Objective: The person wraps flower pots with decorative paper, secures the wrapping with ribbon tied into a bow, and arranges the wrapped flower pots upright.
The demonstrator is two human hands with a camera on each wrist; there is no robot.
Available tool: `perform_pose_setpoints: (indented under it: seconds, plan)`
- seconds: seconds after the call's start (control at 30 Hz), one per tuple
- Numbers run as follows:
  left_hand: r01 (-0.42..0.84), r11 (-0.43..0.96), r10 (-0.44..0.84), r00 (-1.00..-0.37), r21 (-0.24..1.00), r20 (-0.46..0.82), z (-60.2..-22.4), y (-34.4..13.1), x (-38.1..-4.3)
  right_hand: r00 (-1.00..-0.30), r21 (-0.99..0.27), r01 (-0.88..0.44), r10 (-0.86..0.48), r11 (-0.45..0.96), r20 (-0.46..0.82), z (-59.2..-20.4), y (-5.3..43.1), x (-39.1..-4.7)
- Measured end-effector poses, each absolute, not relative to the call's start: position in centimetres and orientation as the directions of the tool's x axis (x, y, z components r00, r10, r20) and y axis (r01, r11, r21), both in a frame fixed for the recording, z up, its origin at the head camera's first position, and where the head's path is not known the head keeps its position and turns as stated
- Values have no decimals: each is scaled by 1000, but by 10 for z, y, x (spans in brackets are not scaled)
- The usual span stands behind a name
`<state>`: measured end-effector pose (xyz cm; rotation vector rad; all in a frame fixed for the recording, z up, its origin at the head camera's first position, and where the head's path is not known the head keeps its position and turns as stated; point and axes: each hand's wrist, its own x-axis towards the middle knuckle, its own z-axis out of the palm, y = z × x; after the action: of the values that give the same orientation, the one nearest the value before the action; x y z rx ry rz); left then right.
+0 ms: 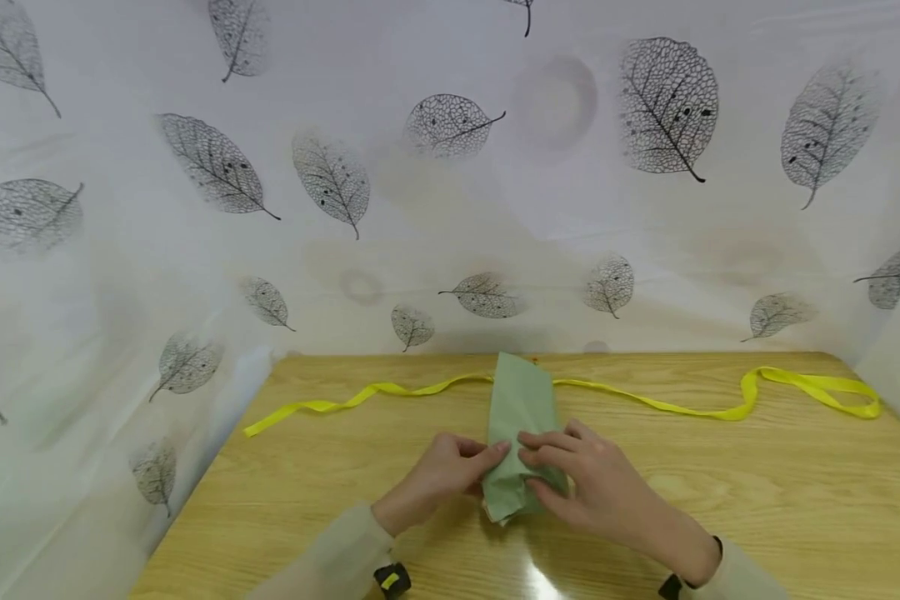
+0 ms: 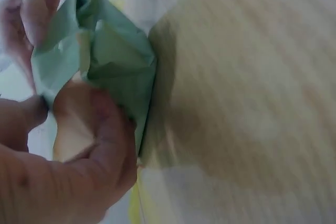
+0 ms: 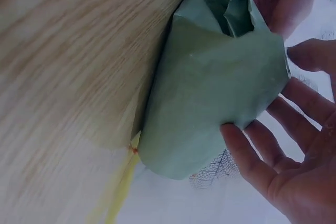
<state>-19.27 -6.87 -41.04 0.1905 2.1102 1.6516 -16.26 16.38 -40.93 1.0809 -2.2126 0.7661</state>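
Note:
A packet of pale green wrapping paper (image 1: 521, 404) lies on the table, its near end folded and crumpled. In the left wrist view, pleats gather at that end of the packet (image 2: 121, 51), and a tan inner face shows. My left hand (image 1: 447, 471) pinches the packet's near left side between thumb and fingers. On its other side, my right hand (image 1: 603, 475) touches the paper with thumb and fingertips. The right wrist view shows this hand (image 3: 307, 174) with fingers spread and mostly straight against the packet (image 3: 210, 77). What the paper encloses is hidden.
A yellow ribbon (image 1: 375, 389) runs across the table behind my hands, passing beneath the packet's far part. Its right end lies in a loop (image 1: 825, 382). The wooden table (image 1: 720, 475) meets a pale, leaf-printed sheet (image 1: 555, 208) at the back.

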Motion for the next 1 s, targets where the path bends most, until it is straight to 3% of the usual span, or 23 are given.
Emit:
perform_pose_setpoints:
  seconds: [0.13, 0.27, 0.33, 0.43, 0.53, 0.6, 0.77, 1.0]
  plan:
    - [-191, 258, 384, -879, 947, -282, -410, -70, -194, -642, -408, -751, -427, 519, 637, -411, 167, -158]
    - [-213, 241, 389, -873, 947, -296, -410, -69, -195, -795, -607, -593, -268, 529, 543, -411, 170, -159]
    - [-217, 234, 388, -873, 948, -296, -410, -69, -194, -876, -694, -469, -188, 546, 444, -409, 171, -161]
    - [-219, 238, 391, -871, 946, -299, -410, -69, -193, -973, -817, -228, -141, 529, 180, -406, 173, -164]
    - [-221, 235, 402, -864, 946, -302, -410, -69, -192, -985, -892, -26, -165, 452, -55, -405, 175, -167]
    - [-228, 226, 412, -859, 947, -305, -410, -69, -193, -970, -930, 66, -195, 361, -144, -406, 175, -167]
    - [-259, 189, 432, -845, 947, -316, -411, -71, -195, -951, -959, 143, -233, 244, -201, -406, 175, -168]
    - [-246, 169, 447, -844, 955, -296, -410, -74, -193, -961, -953, 127, -203, 276, -186, -402, 173, -165]
